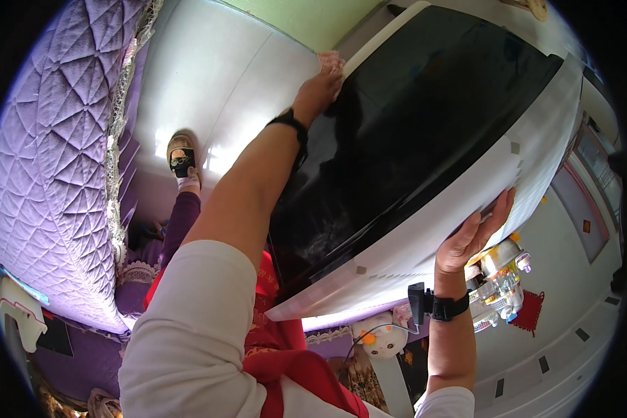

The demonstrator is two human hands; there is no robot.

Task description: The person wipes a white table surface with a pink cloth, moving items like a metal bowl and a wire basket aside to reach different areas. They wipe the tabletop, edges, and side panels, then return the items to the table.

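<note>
A folded pink cloth [328,58] is in the grip of my left hand [321,86], at the far left edge of a large appliance. Its glossy black panel [418,120] reflects a dark shape. The appliance's white casing [470,180] curves along the right side and carries small grey squares and slots. Against this casing lies my right hand [473,232], fingers spread and holding nothing; some fingertips are hard to make out. Black bands sit on both wrists, and a small black device with a cable [417,303] is fixed at the right one.
On the left is a quilted purple cover [57,130] with lace trim. My shoe [182,154] stands on the pale, shiny floor [224,78]. A white plush toy [381,334] lies below the casing. Several small containers [496,287] stand near my right wrist. A white stool [21,308] is at lower left.
</note>
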